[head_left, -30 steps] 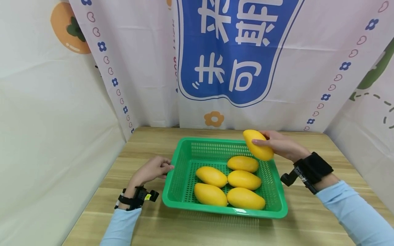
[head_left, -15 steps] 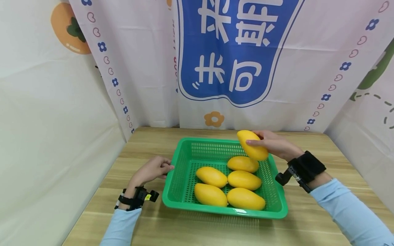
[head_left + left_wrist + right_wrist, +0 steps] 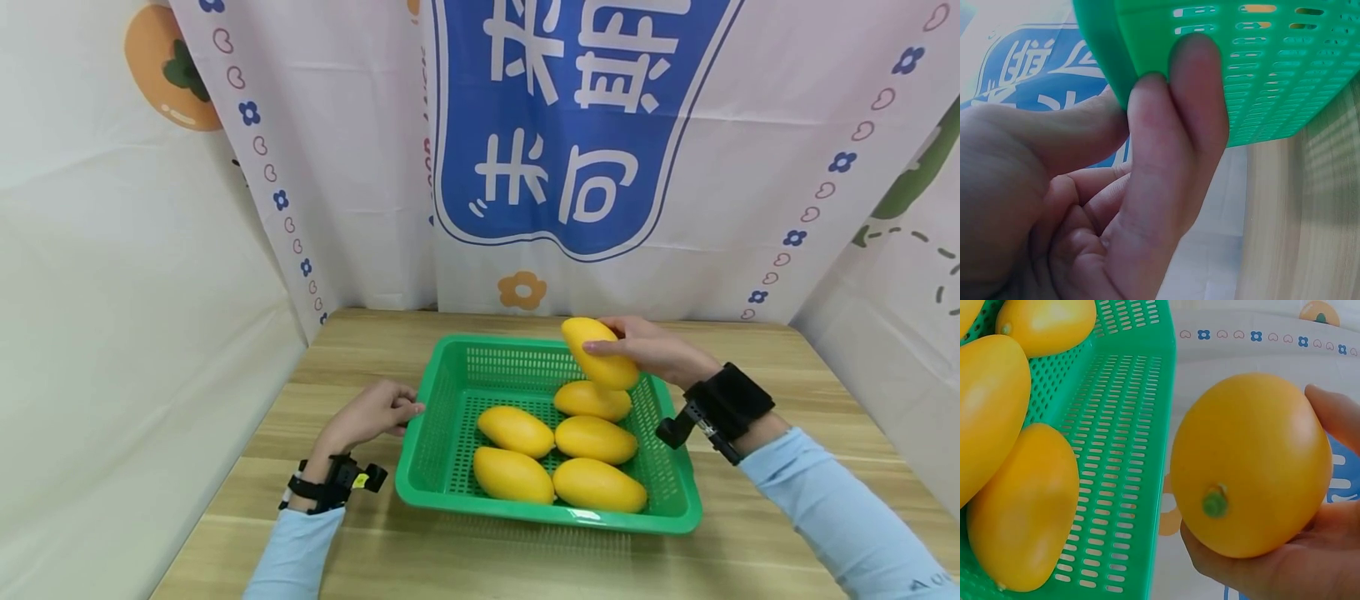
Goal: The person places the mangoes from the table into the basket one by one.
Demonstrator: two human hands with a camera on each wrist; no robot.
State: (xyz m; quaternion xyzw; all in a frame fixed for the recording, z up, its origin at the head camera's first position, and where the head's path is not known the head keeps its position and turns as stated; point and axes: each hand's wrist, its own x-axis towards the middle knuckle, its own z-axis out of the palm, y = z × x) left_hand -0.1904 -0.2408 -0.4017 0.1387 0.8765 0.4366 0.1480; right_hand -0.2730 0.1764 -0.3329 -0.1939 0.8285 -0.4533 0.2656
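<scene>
A green slotted plastic basket (image 3: 551, 521) stands on the table with several yellow mangoes (image 3: 592, 485) in its middle and right part. Above its back right corner my right hand (image 3: 648, 346) grips another mango (image 3: 600, 354), thumb on the near side. The right wrist view shows that mango (image 3: 1250, 462) close up, its green stem end toward the camera. My left hand (image 3: 375, 412) pinches the basket's left rim. Seen from the left wrist, the thumb lies on one side of the rim and two fingers (image 3: 1200, 94) press the outer wall.
The wooden table (image 3: 360, 350) meets a white printed cloth (image 3: 375, 208) at the back, with more cloth at both sides. Black wrist straps (image 3: 738, 400) with small cameras are on both wrists.
My right hand has moved left with the mango, from over the basket's right rim to above the back right mango inside. The left hand and the basket have stayed in place.
</scene>
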